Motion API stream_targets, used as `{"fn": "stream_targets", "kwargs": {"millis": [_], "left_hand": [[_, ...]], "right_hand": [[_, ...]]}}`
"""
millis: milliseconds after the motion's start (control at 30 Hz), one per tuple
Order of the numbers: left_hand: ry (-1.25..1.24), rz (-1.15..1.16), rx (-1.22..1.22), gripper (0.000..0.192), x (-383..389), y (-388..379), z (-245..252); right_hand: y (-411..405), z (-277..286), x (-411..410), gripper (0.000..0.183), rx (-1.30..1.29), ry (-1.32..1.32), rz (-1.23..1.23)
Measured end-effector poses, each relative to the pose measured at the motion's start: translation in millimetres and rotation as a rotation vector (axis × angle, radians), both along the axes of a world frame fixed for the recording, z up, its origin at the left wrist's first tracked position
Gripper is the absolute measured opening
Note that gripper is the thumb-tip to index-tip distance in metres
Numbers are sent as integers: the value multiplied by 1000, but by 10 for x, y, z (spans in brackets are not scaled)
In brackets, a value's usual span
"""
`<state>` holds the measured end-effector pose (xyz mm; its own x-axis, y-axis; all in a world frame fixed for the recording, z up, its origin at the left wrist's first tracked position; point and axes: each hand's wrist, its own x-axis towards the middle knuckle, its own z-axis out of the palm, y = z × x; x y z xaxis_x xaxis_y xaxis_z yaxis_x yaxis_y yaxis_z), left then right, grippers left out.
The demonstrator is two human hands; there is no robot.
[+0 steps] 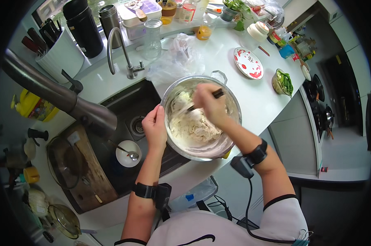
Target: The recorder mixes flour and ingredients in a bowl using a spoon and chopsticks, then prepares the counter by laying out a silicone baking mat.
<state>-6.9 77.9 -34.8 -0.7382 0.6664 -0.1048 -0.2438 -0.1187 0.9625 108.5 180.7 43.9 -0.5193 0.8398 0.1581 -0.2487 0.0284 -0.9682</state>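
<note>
A large metal bowl (238, 123) stands at the counter edge, partly over the sink. Shaggy, pale dough (204, 130) with loose flour lies in it. My left hand (155, 124) grips the bowl's left rim, thumb on top. Above the dough, my right hand (208, 103) is closed around a dark-handled utensil (218, 93); its working end is blurred in the flour, so its kind cannot be told.
Left of the bowl is the sink (96, 160) with a white bowl and spoon (128, 153) and a wooden board (93, 172). A faucet (93, 113) arches over it. A plastic bag (179, 60), patterned plate (248, 63) and bowl of green vegetables (282, 82) lie beyond.
</note>
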Motion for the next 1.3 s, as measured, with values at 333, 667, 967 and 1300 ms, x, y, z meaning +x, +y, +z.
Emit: {"fn": "stream_targets", "kwargs": {"millis": [333,667,967,1300], "left_hand": [[-26,-98,-2,21,-496,-25,-8],[-126,-149,27,24,-1008,-113,137],[-195,-487,-199,47,-1152,-636,303],[389,27,-131,20,-1803,-762,543]], "right_hand": [[270,191,202,38,-50,168,30],[328,57,-113,42,35,185,25],[504,-68,52,38,-11,120,-109],[191,-231,332,32,229,-583,-142]]}}
